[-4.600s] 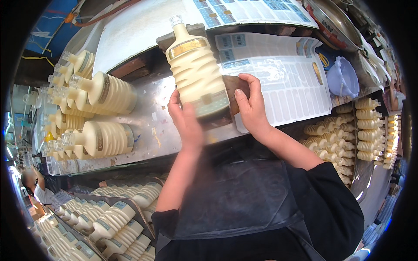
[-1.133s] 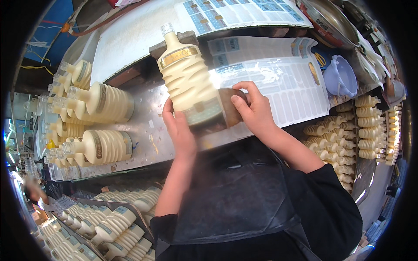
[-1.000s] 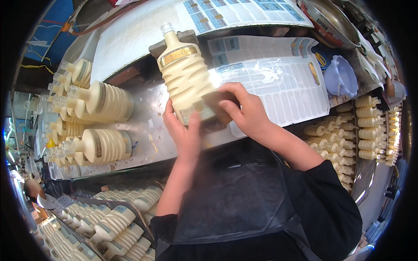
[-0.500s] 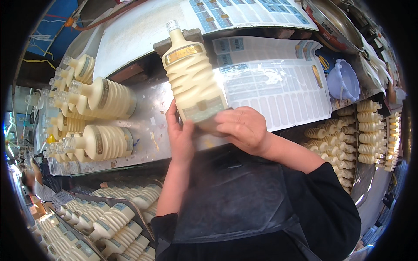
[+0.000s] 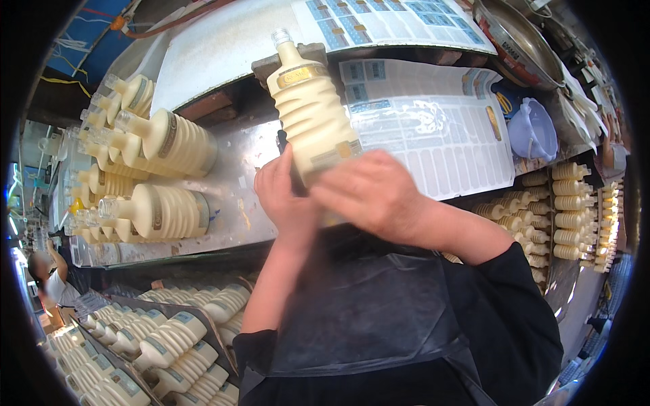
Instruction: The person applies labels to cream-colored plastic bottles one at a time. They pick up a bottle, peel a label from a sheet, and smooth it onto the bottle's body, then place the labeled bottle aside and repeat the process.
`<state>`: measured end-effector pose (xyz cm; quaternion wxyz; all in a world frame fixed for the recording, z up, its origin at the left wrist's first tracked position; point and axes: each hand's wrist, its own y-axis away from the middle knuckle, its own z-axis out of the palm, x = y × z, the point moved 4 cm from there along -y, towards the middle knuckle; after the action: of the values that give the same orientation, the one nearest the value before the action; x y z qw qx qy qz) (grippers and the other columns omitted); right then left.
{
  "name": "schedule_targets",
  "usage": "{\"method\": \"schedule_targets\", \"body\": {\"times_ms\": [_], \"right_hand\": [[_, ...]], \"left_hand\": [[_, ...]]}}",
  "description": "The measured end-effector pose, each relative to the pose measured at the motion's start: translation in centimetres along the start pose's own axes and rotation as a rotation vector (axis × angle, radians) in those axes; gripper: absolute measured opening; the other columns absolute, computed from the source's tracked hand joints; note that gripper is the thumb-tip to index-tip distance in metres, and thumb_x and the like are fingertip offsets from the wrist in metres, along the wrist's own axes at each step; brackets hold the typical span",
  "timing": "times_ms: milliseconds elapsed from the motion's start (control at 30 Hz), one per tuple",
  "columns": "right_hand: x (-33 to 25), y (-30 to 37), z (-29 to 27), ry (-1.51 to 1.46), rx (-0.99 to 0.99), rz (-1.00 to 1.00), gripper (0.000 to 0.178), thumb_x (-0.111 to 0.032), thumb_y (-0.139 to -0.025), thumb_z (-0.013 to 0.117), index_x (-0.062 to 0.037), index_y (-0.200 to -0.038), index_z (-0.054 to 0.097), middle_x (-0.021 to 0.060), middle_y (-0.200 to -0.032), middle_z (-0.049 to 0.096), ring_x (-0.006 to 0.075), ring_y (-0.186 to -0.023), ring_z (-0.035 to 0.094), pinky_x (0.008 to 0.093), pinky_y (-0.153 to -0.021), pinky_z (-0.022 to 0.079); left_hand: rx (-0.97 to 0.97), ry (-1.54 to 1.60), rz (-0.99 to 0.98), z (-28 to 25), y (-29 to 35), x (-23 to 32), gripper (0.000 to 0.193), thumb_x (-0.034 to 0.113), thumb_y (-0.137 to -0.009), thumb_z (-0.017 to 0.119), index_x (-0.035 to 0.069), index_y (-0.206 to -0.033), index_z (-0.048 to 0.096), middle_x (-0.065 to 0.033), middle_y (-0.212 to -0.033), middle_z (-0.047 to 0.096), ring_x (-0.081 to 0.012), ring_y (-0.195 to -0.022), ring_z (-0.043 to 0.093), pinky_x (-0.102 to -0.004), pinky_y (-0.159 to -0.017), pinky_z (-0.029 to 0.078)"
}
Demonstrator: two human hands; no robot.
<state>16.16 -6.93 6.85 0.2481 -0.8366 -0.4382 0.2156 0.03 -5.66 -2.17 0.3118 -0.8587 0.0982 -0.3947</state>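
Note:
I hold a cream ribbed bottle with a gold neck band and an open threaded mouth, tilted away from me over the metal worktop. My left hand grips its lower left side. My right hand lies across the bottle's base, covering its lower part, where a gold label strip shows just above the fingers. The bottle's neck rests near a grey block at the back.
Several like bottles lie stacked at the left, and more fill crates below left and racks at the right. Label sheets lie on the worktop, with a pale plastic cup and a metal bowl beyond. Another person stands far left.
My right hand has slid from the bottle's right side across its base toward the left. The bottle has stayed tilted in roughly the same place.

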Motion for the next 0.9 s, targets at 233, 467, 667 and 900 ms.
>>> {"method": "schedule_targets", "body": {"times_ms": [233,467,667,900], "right_hand": [[-1.1,-1.8,0.8,0.035,0.051,-0.020,0.026,-0.013,-0.073,0.064,-0.0035,-0.098,0.066,0.0036,-0.080,0.057,0.0197,-0.076,0.058,0.0347,-0.066,0.044],[2.3,-0.4,0.8,-0.040,0.031,0.498,0.019,-0.016,-0.092,0.069,-0.0069,-0.108,0.066,0.0084,-0.064,0.064,0.0272,-0.057,0.065,0.0367,-0.055,0.049],[6.5,7.2,3.8,-0.431,0.022,1.102,0.030,-0.031,-0.097,0.066,-0.0054,-0.112,0.061,0.0111,-0.059,0.063,0.0270,-0.055,0.063,0.0387,-0.056,0.047],[7.3,9.0,5.1,-0.562,0.170,1.221,0.026,-0.023,-0.097,0.068,-0.0037,-0.113,0.062,0.0104,-0.067,0.067,0.0198,-0.061,0.066,0.0337,-0.060,0.050]], "left_hand": [[0.030,-0.119,0.102,0.1,-0.3,0.6,0.054,0.018,-0.080,0.073,0.002,-0.131,0.065,-0.0111,-0.107,0.066,-0.0303,-0.102,0.062,-0.0447,-0.101,0.041],[-0.003,-0.072,0.037,-0.2,-0.4,0.5,0.073,0.023,-0.065,0.088,0.001,-0.131,0.063,-0.0113,-0.108,0.067,-0.0313,-0.105,0.061,-0.0457,-0.102,0.040],[-0.095,0.075,-0.110,0.1,0.7,-2.3,0.079,0.026,-0.066,0.093,0.001,-0.135,0.062,-0.0148,-0.123,0.068,-0.0333,-0.113,0.062,-0.0440,-0.101,0.045],[-0.109,0.250,-0.277,1.0,1.6,-4.0,0.076,0.023,-0.070,0.091,0.002,-0.136,0.059,-0.0177,-0.128,0.063,-0.0342,-0.119,0.060,-0.0440,-0.105,0.046]]}}
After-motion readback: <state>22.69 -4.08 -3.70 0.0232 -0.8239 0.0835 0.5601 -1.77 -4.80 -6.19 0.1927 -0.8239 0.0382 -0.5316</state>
